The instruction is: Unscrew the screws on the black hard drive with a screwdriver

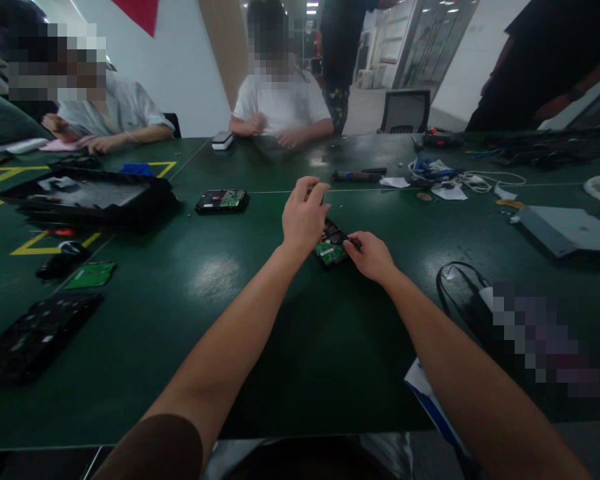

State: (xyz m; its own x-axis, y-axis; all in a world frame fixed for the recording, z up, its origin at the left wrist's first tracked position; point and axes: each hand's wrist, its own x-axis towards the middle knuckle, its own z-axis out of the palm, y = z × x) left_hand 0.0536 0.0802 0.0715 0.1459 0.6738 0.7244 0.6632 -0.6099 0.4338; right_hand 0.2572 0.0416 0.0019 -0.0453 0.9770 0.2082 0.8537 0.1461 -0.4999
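A hard drive [331,245] with its green circuit board facing up lies on the dark green table [260,320] in front of me. My left hand [304,215] is raised just behind and to the left of the drive, thumb and fingers pinched together on something too small to make out. My right hand [371,255] rests at the drive's right edge, fingers closed on its side or on a small dark tool, I cannot tell which.
A second hard drive [223,201] lies farther left. A black opened case [87,197], a loose green board [91,275] and a black panel [30,340] sit at the left. Cables [460,179] and a grey box [565,230] lie right. Two people sit opposite; others stand behind.
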